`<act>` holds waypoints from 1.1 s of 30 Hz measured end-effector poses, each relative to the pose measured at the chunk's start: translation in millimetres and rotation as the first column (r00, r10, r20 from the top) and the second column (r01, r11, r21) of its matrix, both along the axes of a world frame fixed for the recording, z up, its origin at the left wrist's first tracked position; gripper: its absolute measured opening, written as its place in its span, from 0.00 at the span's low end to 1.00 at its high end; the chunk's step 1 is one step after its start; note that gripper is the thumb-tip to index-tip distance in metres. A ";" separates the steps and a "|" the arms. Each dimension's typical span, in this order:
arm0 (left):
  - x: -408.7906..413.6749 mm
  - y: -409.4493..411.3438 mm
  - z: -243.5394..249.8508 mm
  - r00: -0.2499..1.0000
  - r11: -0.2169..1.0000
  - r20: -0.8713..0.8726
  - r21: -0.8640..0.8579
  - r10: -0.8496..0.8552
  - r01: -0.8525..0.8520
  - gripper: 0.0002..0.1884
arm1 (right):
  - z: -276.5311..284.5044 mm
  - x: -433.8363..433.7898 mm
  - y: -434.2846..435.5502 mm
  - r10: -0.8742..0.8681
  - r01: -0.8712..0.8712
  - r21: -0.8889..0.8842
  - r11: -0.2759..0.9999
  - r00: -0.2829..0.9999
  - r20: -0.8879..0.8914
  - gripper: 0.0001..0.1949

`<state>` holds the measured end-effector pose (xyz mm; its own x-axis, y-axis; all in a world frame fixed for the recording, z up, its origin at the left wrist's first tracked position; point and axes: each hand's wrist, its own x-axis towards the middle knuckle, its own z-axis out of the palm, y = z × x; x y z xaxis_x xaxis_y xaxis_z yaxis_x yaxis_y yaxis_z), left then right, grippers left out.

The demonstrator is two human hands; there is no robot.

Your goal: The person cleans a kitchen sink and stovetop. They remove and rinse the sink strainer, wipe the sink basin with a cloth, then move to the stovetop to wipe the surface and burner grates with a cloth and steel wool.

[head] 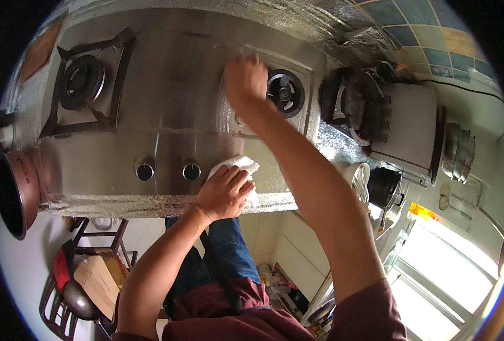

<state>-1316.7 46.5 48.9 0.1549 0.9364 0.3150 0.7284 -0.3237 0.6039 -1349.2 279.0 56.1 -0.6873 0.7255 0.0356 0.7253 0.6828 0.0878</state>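
A stainless-steel gas stove (171, 102) lies in front of me. At its front edge my left hand (226, 194) grips a bunched white cloth (243, 162), to the right of two black control knobs (191, 171). Farther back, my right hand (247, 81) is blurred, its fingers curled low over the steel just left of the right burner (285, 93). Whether anything is under those fingers is hidden. That burner has no pan support around it, and pale wet-looking streaks run beside the hand. The left burner (81, 83) sits inside a black pan support (122, 85).
A brown pot (24, 192) stands at the stove's left end. To the right are a dark pan support (332, 96), a white boxy appliance (405, 123) and a black pot (384, 187). Behind me, a chair holds a cardboard box (96, 285) and a wok (79, 300).
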 end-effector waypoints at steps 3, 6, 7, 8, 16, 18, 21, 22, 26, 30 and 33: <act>-4.2 -2.7 -5.9 1.000 1.000 0.001 -0.021 -0.014 0.014 0.15 | -6.0 42.5 -62.1 0.213 -0.211 0.031 0.977 0.973 -0.085 0.09; -4.1 -0.2 -4.6 1.000 1.000 -0.026 0.019 -0.015 0.016 0.16 | -7.1 30.6 -45.4 0.041 -0.040 0.036 0.999 0.999 -0.022 0.16; 2.9 5.4 1.6 0.998 0.997 -0.034 0.053 -0.047 0.049 0.16 | -30.7 37.3 -4.8 0.035 0.031 0.242 0.970 0.963 -0.266 0.16; -2.0 0.5 -0.3 0.998 0.999 -0.050 0.002 -0.045 0.045 0.16 | -2.3 8.5 11.3 0.006 -0.006 0.009 1.000 1.000 -0.002 0.16; -1.6 -4.5 -10.6 0.999 0.999 -0.004 -0.009 -0.033 0.033 0.18 | -16.6 49.8 -41.4 0.099 -0.111 -0.081 0.990 0.985 -0.141 0.07; 1.3 -1.2 -8.5 0.999 0.999 -0.002 0.023 -0.041 0.041 0.18 | -6.7 22.4 22.2 -0.022 0.024 -0.208 0.978 1.000 0.011 0.08; -1.7 -3.7 -9.0 1.000 1.000 0.006 0.029 -0.011 0.011 0.18 | 44.4 -18.4 29.2 0.074 -0.021 -0.232 0.973 0.972 0.222 0.07; -2.1 -4.9 -10.5 1.000 1.000 0.006 0.020 -0.007 0.007 0.18 | 42.6 -15.0 20.2 0.070 -0.032 -0.229 0.973 0.984 0.162 0.08; -1.0 -6.0 -14.1 0.999 0.999 -0.047 0.051 -0.002 0.005 0.19 | 24.8 18.2 18.3 0.161 -0.159 -0.093 0.983 0.987 0.015 0.12; -0.5 -4.0 -12.3 0.999 0.998 -0.036 0.060 0.002 0.000 0.19 | 32.5 4.3 71.4 0.064 -0.046 -0.183 0.982 0.993 0.094 0.10; -1.2 -5.5 -12.8 0.999 0.999 -0.034 0.038 -0.003 0.005 0.19 | 29.0 15.0 51.2 0.210 -0.166 -0.217 0.962 0.957 0.200 0.11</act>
